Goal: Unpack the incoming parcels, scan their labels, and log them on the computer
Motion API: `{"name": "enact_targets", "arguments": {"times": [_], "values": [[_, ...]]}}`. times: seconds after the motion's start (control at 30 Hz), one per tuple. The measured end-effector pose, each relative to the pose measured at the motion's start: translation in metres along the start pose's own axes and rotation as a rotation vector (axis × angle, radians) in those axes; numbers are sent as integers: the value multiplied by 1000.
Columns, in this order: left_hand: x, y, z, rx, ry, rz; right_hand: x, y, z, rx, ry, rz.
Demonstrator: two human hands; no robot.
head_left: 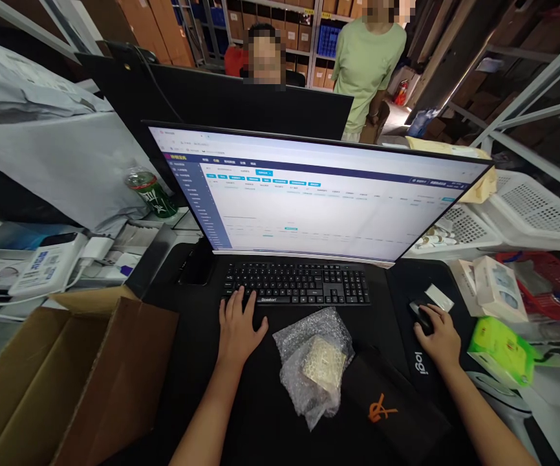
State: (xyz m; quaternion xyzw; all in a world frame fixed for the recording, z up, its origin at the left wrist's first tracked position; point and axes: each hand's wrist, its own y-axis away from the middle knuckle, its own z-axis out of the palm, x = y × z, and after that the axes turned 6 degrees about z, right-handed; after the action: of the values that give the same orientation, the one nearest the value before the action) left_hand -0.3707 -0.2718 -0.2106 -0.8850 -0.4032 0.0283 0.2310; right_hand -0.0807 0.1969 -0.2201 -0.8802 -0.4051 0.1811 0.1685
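Note:
My left hand (237, 325) lies flat with its fingers stretched onto the left end of a black keyboard (304, 283). My right hand (439, 335) is cupped over a black mouse (419, 314) on a black desk mat (260, 401). Between my hands lies a bubble-wrap packet (315, 362) with a pale item inside. A wide monitor (309, 191) showing a web page stands behind the keyboard.
An open cardboard box (61, 382) sits at the left. A green bottle (152, 192), white baskets (517, 213), a red basket (546, 278), small boxes (496, 288) and a green pack (500, 349) surround the desk. One person sits and another stands beyond a second monitor.

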Motion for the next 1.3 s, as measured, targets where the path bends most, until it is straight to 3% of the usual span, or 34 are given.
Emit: {"name": "enact_targets", "arguments": {"times": [0.37, 1.0, 1.3], "values": [[0, 0, 0, -14, -1, -15, -3, -1, -3, -27, 80, -42], [-4, -3, 8, 55, -12, 35, -5, -7, 0, 8, -12, 10], [-1, -2, 5, 0, -8, 5, 1, -1, -1, -7, 3, -8]]}}
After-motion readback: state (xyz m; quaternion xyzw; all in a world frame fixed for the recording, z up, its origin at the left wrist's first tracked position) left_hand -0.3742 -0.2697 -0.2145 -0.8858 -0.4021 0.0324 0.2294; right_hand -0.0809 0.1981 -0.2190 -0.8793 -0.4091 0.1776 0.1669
